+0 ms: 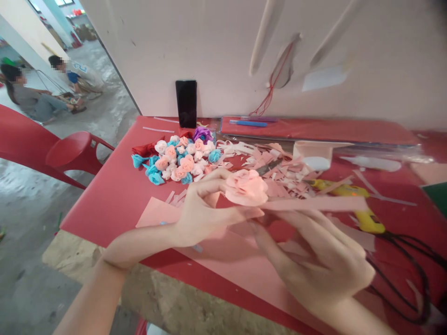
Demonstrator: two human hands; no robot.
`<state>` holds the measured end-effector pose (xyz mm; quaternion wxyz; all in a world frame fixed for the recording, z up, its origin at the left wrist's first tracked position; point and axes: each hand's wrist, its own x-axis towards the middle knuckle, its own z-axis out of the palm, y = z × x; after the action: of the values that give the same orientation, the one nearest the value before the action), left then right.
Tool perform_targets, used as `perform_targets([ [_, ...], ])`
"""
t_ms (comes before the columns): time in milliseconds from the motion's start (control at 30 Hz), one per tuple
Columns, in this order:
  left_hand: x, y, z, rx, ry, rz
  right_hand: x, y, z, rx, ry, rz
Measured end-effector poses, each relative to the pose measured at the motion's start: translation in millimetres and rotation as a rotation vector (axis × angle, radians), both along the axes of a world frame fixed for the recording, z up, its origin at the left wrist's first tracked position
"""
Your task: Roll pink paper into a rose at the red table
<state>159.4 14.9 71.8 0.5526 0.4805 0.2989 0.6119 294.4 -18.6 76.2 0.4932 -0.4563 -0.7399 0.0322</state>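
Observation:
A pink paper rose (246,187) with layered petals is held up over the table in my left hand (206,209), thumb below it and fingers behind. From the rose's base a pink paper strip (324,204) stretches out to the right. My right hand (317,260) is closed with its fingertips along the underside of that strip, close to the rose. Sheets of pink paper (223,260) lie beneath both hands. Beyond them rests a heap of finished paper roses (178,160) in pink, white and blue, with a purple rose (203,134) behind.
Paper scraps (279,163) cover the table's middle. A yellow glue gun (370,221) with a black cord (424,279) lies at right. A phone (186,103) leans on the wall; a blue pen (248,123) lies nearby. A red stool (75,151) stands left; two people sit on the floor beyond.

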Motion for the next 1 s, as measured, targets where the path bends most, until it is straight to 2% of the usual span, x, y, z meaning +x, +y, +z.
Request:
perform_targets([
  [200,0.4,0.2,2.1,-0.071,0.022,-0.103,-1.8,4.3,0.1,-0.103,0.151,0.194],
  [367,-0.1,-0.5,1.5,-0.137,0.019,-0.19,1.7,1.3,-2.1,-0.37,0.368,0.338],
  [533,-0.9,-0.3,4.2,-0.094,0.098,-0.204,4.5,-0.2,-0.8,-0.556,0.491,0.431],
  [800,-0.2,2.4,-1.1,-0.107,0.055,-0.206,2.2,2.1,-3.8,-0.866,0.796,0.568],
  [1000,-3.1,2.7,-1.0,-0.077,0.125,-0.185,3.2,1.4,-6.1,-0.959,0.899,0.642],
])
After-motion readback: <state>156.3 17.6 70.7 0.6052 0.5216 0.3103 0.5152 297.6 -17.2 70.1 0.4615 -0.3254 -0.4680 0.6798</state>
